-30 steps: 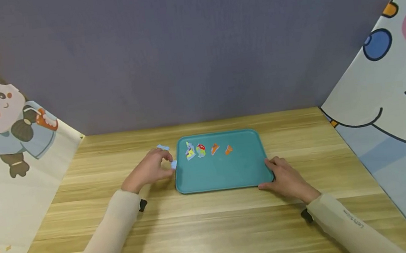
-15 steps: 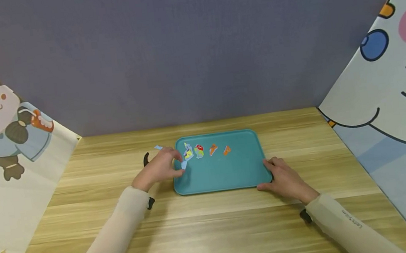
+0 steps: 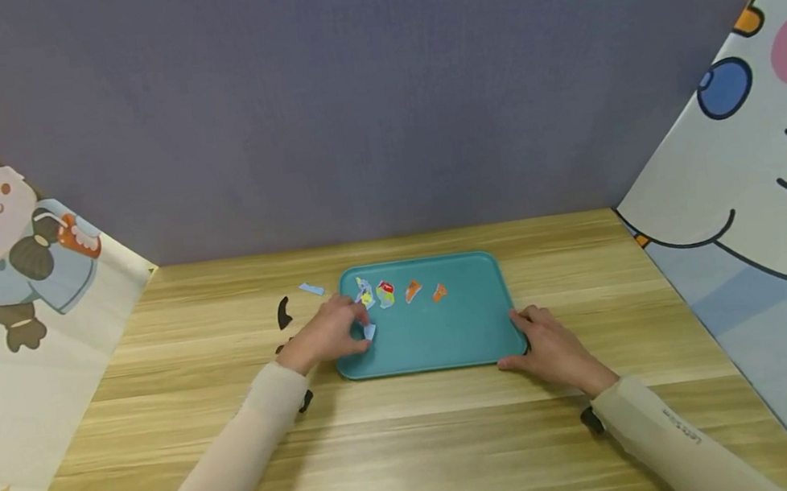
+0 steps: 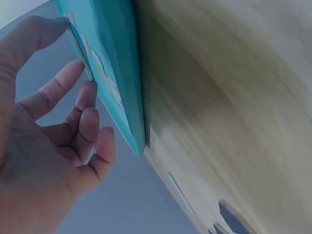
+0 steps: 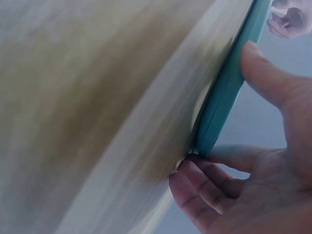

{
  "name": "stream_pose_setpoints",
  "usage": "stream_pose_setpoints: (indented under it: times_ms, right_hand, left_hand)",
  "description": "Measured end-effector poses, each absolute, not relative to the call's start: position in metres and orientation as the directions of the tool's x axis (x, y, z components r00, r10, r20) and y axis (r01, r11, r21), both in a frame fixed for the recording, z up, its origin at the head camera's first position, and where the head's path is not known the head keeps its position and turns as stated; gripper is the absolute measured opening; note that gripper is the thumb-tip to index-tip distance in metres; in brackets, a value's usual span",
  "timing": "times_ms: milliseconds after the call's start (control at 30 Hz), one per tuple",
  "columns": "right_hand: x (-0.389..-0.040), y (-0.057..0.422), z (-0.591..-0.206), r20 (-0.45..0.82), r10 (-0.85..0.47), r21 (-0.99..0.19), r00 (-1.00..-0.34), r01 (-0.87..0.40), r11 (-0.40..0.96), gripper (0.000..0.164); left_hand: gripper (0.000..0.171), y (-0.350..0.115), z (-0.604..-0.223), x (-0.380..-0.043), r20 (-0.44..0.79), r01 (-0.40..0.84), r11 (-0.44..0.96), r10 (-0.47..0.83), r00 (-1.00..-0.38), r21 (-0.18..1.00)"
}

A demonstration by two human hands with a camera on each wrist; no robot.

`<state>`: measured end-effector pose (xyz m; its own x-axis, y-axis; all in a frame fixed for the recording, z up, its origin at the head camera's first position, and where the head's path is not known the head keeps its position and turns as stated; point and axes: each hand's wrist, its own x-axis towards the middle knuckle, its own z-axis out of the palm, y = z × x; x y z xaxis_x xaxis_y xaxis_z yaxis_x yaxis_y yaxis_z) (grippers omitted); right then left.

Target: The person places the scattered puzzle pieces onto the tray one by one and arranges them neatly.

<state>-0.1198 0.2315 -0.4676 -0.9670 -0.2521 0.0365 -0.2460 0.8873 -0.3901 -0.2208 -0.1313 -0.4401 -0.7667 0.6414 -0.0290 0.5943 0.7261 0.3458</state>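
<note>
My left hand (image 3: 327, 336) pinches a small light blue flat piece (image 3: 370, 331) between thumb and fingertips over the left part of a teal tray (image 3: 441, 345). In the left wrist view the piece (image 4: 79, 48) stands on edge against the tray's surface side. Along the tray's upper left lie a yellow-and-lilac piece (image 3: 364, 293), a red-and-green piece (image 3: 386, 293) and two orange pieces (image 3: 413, 290). My right hand (image 3: 554, 349) grips the tray's near right corner, thumb on the front edge, fingers at the right side; the right wrist view shows it at the rim (image 5: 226, 97).
Left of the tray, on the wooden table (image 3: 417, 453), lie a light blue strip (image 3: 312, 289) and a curved black piece (image 3: 284, 313), with another dark piece (image 3: 280, 348) partly behind the left hand. A grey panel (image 3: 377, 101) stands behind, printed panels at both sides.
My left hand has carried the light blue piece rightward from the tray's left edge to over the tray, then slightly nearer. The black piece came into view. My right hand stays at the corner.
</note>
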Motion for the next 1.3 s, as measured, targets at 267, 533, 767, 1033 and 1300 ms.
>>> stream_pose_setpoints:
  times_ms: [267,533,767,1033,1300]
  right_hand:
    - [-0.121,0.231,-0.468,0.034,-0.251,-0.388,-0.967,-0.244,0.889,0.094]
    - [-0.12,0.231,-0.466,0.036,-0.253,-0.389,-0.967,-0.247,0.888,0.093]
    - [-0.119,0.231,-0.467,0.045,-0.257,-0.388,-0.965,-0.254,0.886,0.093]
    - [-0.12,0.231,-0.467,0.048,-0.257,-0.389,-0.965,-0.255,0.885,0.093]
    - [-0.12,0.231,-0.466,0.042,-0.253,-0.387,-0.967,-0.249,0.888,0.093]
  left_hand:
    - [0.027,-0.125,-0.443,-0.223,-0.082,0.58,0.753,0.629,-0.773,0.311]
    - [0.025,-0.126,-0.445,-0.222,-0.109,0.576,0.764,0.624,-0.773,0.29]
    - [0.024,-0.127,-0.444,-0.221,-0.115,0.574,0.764,0.625,-0.772,0.295]
    - [0.027,-0.138,-0.443,-0.221,-0.03,0.58,0.731,0.63,-0.776,0.359]
    - [0.029,-0.157,-0.434,-0.229,0.06,0.547,0.72,0.581,-0.812,0.426]
